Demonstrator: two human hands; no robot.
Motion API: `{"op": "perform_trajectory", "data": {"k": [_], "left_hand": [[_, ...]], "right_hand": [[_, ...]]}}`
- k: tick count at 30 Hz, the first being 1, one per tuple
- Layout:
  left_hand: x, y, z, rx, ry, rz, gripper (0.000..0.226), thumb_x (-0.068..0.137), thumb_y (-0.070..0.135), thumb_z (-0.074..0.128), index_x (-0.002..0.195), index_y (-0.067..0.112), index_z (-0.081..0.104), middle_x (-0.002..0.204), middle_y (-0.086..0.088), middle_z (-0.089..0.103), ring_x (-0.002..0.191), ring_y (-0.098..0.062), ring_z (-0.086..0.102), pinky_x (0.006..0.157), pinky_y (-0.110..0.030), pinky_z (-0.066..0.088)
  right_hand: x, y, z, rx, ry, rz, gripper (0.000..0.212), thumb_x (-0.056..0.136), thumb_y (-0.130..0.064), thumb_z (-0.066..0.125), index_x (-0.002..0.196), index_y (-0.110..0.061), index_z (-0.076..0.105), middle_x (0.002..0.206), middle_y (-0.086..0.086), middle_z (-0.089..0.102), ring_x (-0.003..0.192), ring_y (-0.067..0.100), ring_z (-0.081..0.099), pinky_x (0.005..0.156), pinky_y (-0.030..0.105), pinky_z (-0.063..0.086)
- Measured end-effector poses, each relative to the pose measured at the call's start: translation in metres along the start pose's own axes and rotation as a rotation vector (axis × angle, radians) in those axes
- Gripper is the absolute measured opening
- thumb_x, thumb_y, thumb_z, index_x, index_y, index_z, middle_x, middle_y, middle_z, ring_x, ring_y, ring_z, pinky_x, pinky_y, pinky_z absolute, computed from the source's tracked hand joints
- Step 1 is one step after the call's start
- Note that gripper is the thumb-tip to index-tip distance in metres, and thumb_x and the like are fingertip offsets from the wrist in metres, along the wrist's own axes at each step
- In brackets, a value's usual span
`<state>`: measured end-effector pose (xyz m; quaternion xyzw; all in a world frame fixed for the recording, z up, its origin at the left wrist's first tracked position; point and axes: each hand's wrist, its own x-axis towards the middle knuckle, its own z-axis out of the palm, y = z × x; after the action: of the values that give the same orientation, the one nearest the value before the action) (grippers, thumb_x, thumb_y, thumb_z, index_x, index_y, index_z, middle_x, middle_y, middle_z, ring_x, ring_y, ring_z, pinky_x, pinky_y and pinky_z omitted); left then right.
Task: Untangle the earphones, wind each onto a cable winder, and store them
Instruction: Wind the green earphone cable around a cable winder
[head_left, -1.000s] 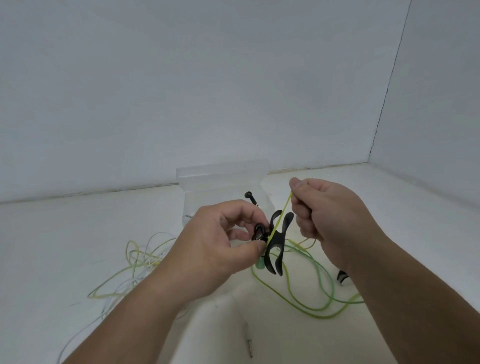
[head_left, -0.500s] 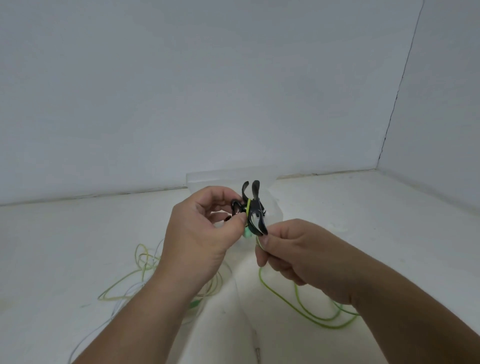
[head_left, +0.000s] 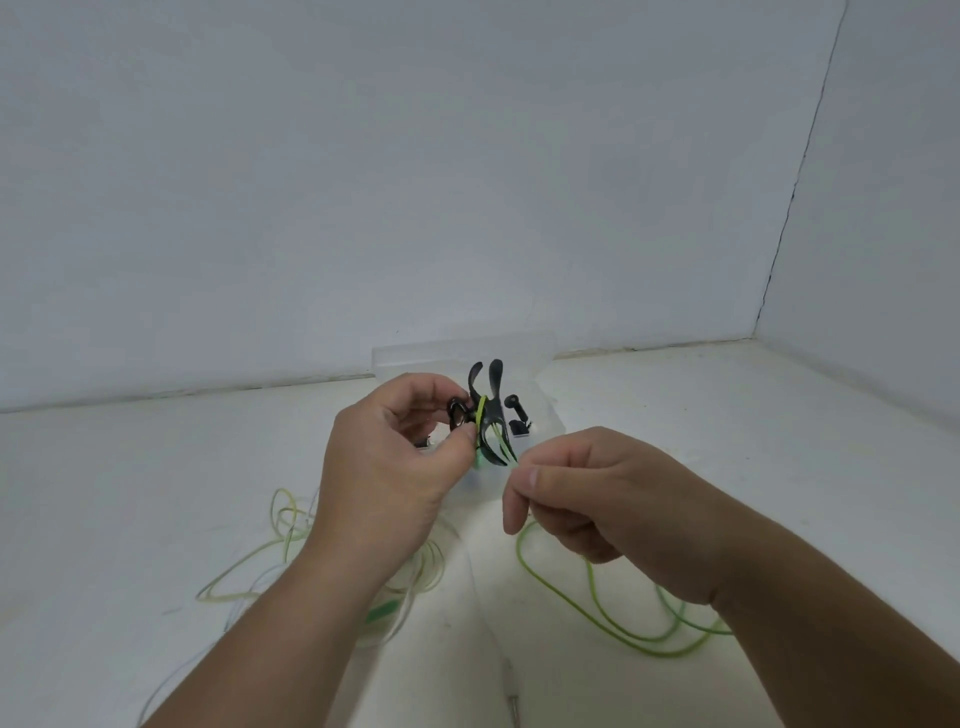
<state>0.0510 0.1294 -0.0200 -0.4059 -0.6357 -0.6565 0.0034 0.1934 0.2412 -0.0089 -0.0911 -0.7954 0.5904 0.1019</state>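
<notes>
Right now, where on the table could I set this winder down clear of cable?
Bare table right of the clear box, up to the side wall; also far left, between back wall and pale cable tangle. Crowded nearer me: that tangle left, looping green cable right.

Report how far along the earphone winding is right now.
Done: a turn or so of green earphone cable sits around the waist of the black forked cable winder. In hand: left hand holds the winder, right hand pinches the cable just below it. Left: long green loops on the white table, the pale tangled cable, and storing in the clear plastic box.
</notes>
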Motion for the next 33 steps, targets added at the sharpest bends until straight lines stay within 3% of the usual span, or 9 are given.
{"op": "perform_trajectory", "data": {"k": [4, 8, 10, 13, 16, 21, 24, 28, 33], "left_hand": [[-0.002, -0.004, -0.002, 0.276, -0.043, 0.167, 0.024, 0.073, 0.013, 0.079, 0.087, 0.030, 0.070, 0.086, 0.020, 0.070, 0.090, 0.000, 0.065, 0.079, -0.006, 0.044], [-0.006, -0.003, -0.001, 0.404, -0.196, 0.251, 0.025, 0.074, 0.013, 0.079, 0.088, 0.033, 0.071, 0.087, 0.020, 0.068, 0.087, 0.007, 0.059, 0.074, -0.003, 0.037], [-0.009, -0.002, 0.001, 0.353, -0.288, 0.194, 0.025, 0.075, 0.012, 0.079, 0.087, 0.032, 0.073, 0.088, 0.019, 0.071, 0.083, 0.012, 0.059, 0.072, -0.002, 0.037], [-0.010, 0.000, 0.004, 0.190, -0.430, 0.084, 0.022, 0.075, 0.009, 0.080, 0.084, 0.029, 0.075, 0.089, 0.013, 0.074, 0.093, -0.002, 0.067, 0.088, -0.014, 0.045], [-0.010, 0.002, 0.006, -0.021, -0.445, -0.026, 0.022, 0.069, 0.012, 0.075, 0.086, 0.028, 0.076, 0.089, 0.007, 0.076, 0.093, -0.009, 0.071, 0.093, -0.024, 0.050], [-0.008, 0.003, 0.006, -0.302, -0.360, -0.089, 0.019, 0.066, 0.003, 0.071, 0.081, 0.013, 0.077, 0.079, 0.002, 0.075, 0.073, -0.007, 0.068, 0.073, -0.015, 0.050], [-0.008, 0.002, 0.008, -0.331, -0.258, -0.100, 0.020, 0.067, 0.004, 0.072, 0.080, 0.017, 0.078, 0.081, -0.001, 0.075, 0.075, -0.009, 0.068, 0.072, -0.016, 0.051], [-0.003, 0.000, 0.006, -0.214, -0.067, -0.105, 0.025, 0.076, -0.007, 0.076, 0.084, 0.016, 0.076, 0.082, 0.000, 0.077, 0.078, -0.010, 0.071, 0.076, -0.019, 0.053], [-0.001, 0.003, 0.000, -0.061, 0.003, -0.073, 0.025, 0.078, -0.005, 0.074, 0.083, 0.020, 0.075, 0.083, 0.004, 0.077, 0.084, -0.012, 0.072, 0.086, -0.027, 0.054]], "right_hand": [[-0.001, -0.003, -0.003, 0.122, 0.058, -0.084, 0.025, 0.085, -0.023, 0.054, 0.071, -0.009, 0.070, 0.057, 0.003, 0.027, 0.052, 0.017, 0.019, 0.045, 0.023, 0.018], [-0.001, -0.006, -0.012, 0.232, 0.299, -0.173, 0.024, 0.079, -0.018, 0.053, 0.064, -0.009, 0.069, 0.053, 0.003, 0.030, 0.050, 0.016, 0.019, 0.042, 0.023, 0.016], [-0.002, -0.006, -0.016, 0.083, 0.476, -0.176, 0.023, 0.078, -0.020, 0.057, 0.061, -0.007, 0.066, 0.051, 0.003, 0.030, 0.048, 0.016, 0.022, 0.043, 0.024, 0.018], [-0.003, -0.004, -0.018, -0.230, 0.713, -0.148, 0.030, 0.090, -0.019, 0.059, 0.063, -0.007, 0.064, 0.049, 0.002, 0.029, 0.042, 0.013, 0.023, 0.040, 0.021, 0.022], [0.000, -0.001, -0.019, -0.250, 0.785, -0.118, 0.032, 0.095, -0.021, 0.057, 0.066, -0.010, 0.065, 0.045, -0.004, 0.028, 0.036, 0.007, 0.021, 0.038, 0.016, 0.020], [0.005, 0.010, -0.018, -0.233, 0.622, 0.071, 0.034, 0.094, -0.024, 0.060, 0.061, -0.017, 0.068, 0.054, 0.007, 0.036, 0.048, 0.018, 0.029, 0.040, 0.021, 0.023], [0.006, 0.015, -0.008, -0.252, 0.352, 0.169, 0.035, 0.096, -0.020, 0.054, 0.065, -0.019, 0.070, 0.062, 0.006, 0.041, 0.058, 0.021, 0.032, 0.047, 0.027, 0.023], [0.004, 0.012, 0.003, -0.149, 0.059, 0.181, 0.035, 0.104, -0.021, 0.045, 0.084, -0.011, 0.071, 0.063, 0.003, 0.042, 0.053, 0.014, 0.032, 0.049, 0.023, 0.027], [-0.001, 0.002, 0.001, -0.195, 0.059, 0.113, 0.026, 0.099, -0.025, 0.057, 0.081, -0.016, 0.074, 0.059, -0.001, 0.037, 0.052, 0.014, 0.030, 0.049, 0.024, 0.025]]}}
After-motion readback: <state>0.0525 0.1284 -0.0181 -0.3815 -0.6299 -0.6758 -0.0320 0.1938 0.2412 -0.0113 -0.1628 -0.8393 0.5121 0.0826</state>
